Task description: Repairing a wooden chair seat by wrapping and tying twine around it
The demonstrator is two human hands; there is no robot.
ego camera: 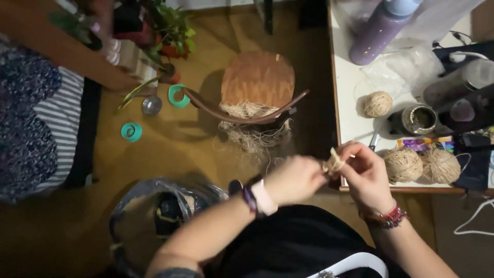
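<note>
Two hands are closed on one twine bundle (333, 163): the left hand (294, 180) pinches its left end, the right hand (366, 175) its right, axis crosswise, just beside the table (346, 113) edge.

Twine bundle (333, 163), in both grips: coarse, hairy natural fibre, matt. Twine balls (403, 164), right of the grips: same rough fibre. Tabletop (350, 82) beneath them: smooth white laminate. Stool seat (258, 77), beyond the grips: grained wood, satin finish.

Purple bottle (383, 28) top cut off, hands (329, 172) motion-blurred, twine bit (333, 163) mostly hidden btwn fingers.
</note>
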